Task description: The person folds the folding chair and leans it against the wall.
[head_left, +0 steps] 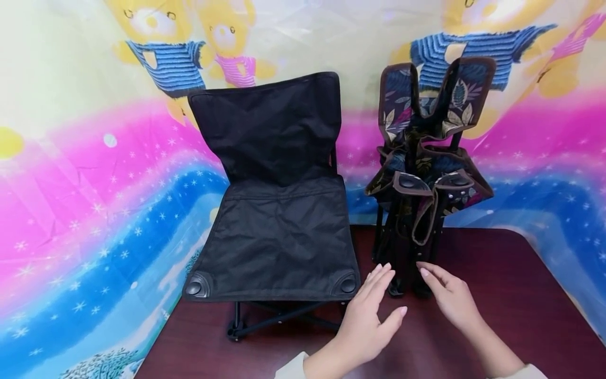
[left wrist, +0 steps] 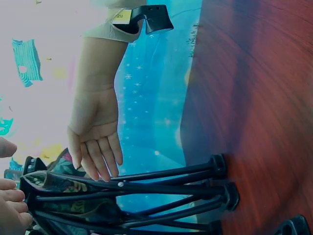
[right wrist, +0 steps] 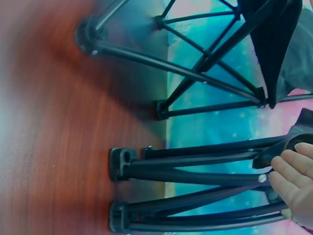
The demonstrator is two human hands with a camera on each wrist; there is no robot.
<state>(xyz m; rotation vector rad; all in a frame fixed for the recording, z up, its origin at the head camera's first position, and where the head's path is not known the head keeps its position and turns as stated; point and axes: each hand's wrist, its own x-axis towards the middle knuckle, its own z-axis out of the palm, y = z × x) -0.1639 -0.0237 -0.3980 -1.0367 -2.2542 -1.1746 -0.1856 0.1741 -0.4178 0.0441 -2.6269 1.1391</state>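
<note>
A black fabric folding chair (head_left: 286, 231) stands spread out on the table. To its right, a floral-patterned folding chair (head_left: 459, 110) stands folded, its black legs (right wrist: 205, 176) bunched together. My left hand (head_left: 362, 321) is in front of the pair, near the black chair's front right corner, fingers straight and thumb spread. Just right of it, my right hand (head_left: 452, 297) is raised before the folded chair's lower legs, fingers extended. Both hands are empty. In the left wrist view the right palm (left wrist: 98, 112) faces the camera beside the folded legs.
The dark red wooden table (head_left: 511, 284) carries both chairs. A colourful backdrop (head_left: 118, 173) with cartoon bears and snowflakes rises behind and to the sides. Beneath the black chair, crossed tube legs (head_left: 284, 316) with plastic feet rest on the tabletop.
</note>
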